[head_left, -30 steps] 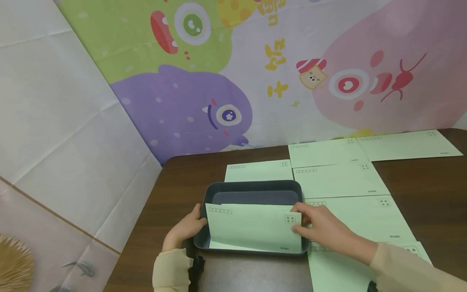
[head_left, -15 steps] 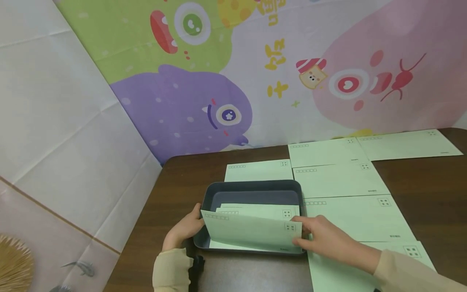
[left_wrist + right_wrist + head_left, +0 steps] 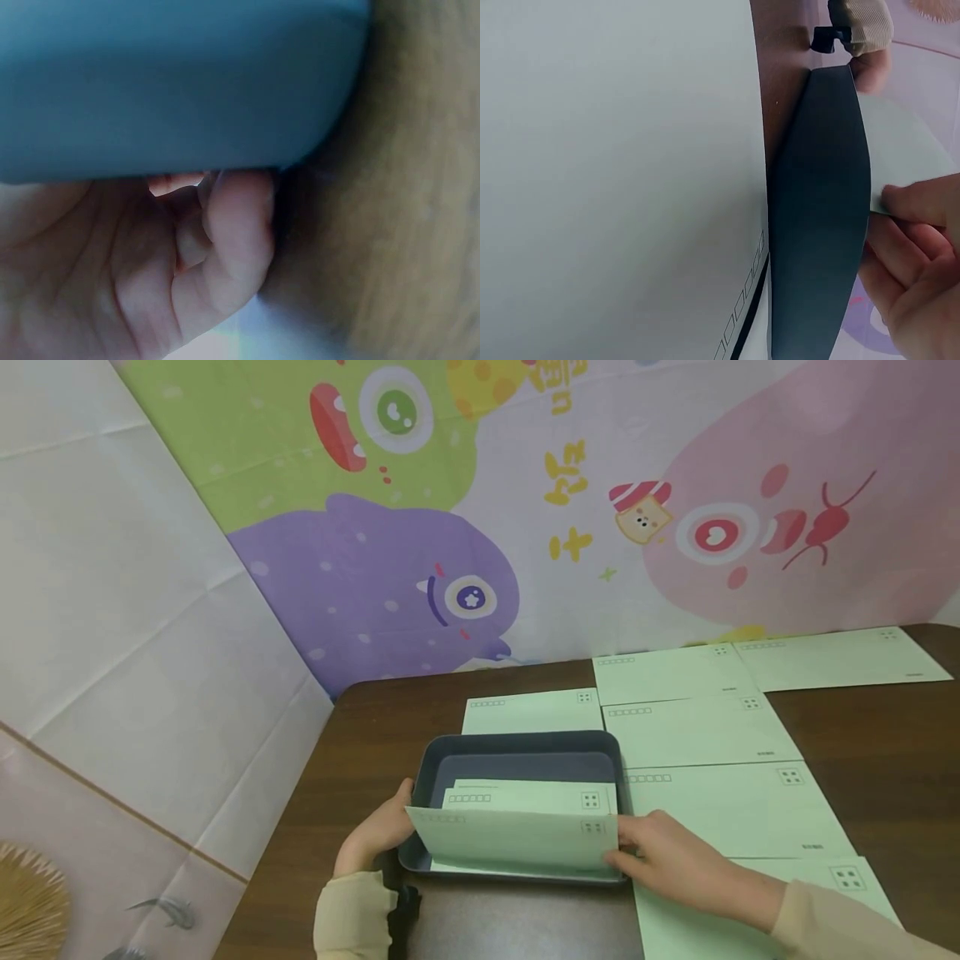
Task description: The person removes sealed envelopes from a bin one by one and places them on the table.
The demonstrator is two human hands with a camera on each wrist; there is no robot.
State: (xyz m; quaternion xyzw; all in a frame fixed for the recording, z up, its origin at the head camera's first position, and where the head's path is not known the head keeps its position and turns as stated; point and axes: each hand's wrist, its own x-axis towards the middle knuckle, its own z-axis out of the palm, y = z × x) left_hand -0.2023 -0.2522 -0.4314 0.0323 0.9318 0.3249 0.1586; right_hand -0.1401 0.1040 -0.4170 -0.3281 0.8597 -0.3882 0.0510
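A dark grey rectangular tray (image 3: 525, 743) stands on the table, with several pale green envelopes (image 3: 528, 795) inside. My right hand (image 3: 667, 856) pinches the right edge of the front envelope (image 3: 517, 842), thumb on its near face. That envelope leans up from the tray's near side, its top edge tipped towards me. In the right wrist view the thumb (image 3: 919, 201) lies on the envelope just over the tray's wall. My left hand (image 3: 382, 827) grips the tray's left side. In the left wrist view its fingers (image 3: 236, 232) curl against the tray's underside, partly hidden.
Several more envelopes (image 3: 701, 731) lie face up to the right of the tray, the nearest (image 3: 780, 885) beneath my right forearm. Another envelope (image 3: 532, 712) lies behind the tray. The brown table (image 3: 360, 718) ends against a cartoon-printed backdrop (image 3: 390, 577).
My right hand has moved down a little. The front envelope's top edge has tilted towards me, uncovering the envelopes behind it. My left hand has stayed on the tray.
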